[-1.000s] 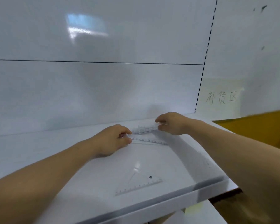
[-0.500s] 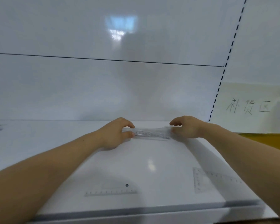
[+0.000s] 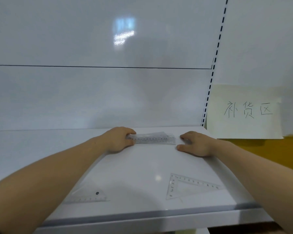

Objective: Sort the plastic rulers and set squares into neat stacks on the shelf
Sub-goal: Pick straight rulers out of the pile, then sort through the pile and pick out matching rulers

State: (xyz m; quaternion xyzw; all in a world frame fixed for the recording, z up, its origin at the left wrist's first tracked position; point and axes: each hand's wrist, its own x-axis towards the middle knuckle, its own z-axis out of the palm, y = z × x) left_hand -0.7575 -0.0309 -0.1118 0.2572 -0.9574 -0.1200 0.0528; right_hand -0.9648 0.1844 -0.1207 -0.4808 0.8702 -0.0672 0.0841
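Squaring clear plastic rulers (image 3: 153, 139) stacked at the far side of the white shelf (image 3: 142, 166), a person's left hand (image 3: 118, 141) pinches their left end; the right hand (image 3: 195, 145) rests loose beside the right end, holding nothing. Light, slick strips, likely best gripped at the ends.

White glossy back panel (image 3: 74, 39), two sections, dark horizontal seam (image 3: 91, 66). Bluish light reflection (image 3: 123, 32) was on upper section. Slotted upright (image 3: 216, 53) at right edge. Handwritten paper note (image 3: 243, 129) beyond it. Yellow surface (image 3: 269, 149) below note.
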